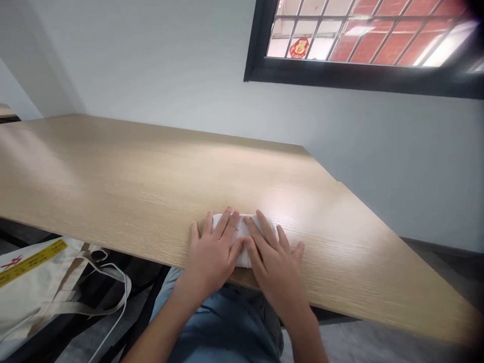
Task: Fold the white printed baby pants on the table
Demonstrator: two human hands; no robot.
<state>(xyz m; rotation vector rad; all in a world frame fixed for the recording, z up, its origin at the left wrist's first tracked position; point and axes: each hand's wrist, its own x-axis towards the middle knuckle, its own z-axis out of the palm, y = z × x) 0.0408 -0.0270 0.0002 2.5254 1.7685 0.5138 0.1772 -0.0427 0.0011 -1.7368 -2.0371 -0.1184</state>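
Note:
A folded white cloth-like bundle (245,232) with small dark marks lies flat at the table's near edge. My left hand (214,247) presses on its left part, fingers spread and pointing away from me. On the right part rests my right hand (275,254), palm down with its fingers spread too. The two thumbs meet over the middle of the bundle. Most of the bundle is hidden under the hands, so I cannot tell exactly what it is.
The light wooden table (151,166) stretches left and right, with a pale wall (170,65) behind it. A dark-framed barred window (363,75) is at the upper right. Below the table's left edge sits a cream tote bag (41,282) with a yellow strip and a white cable (123,297).

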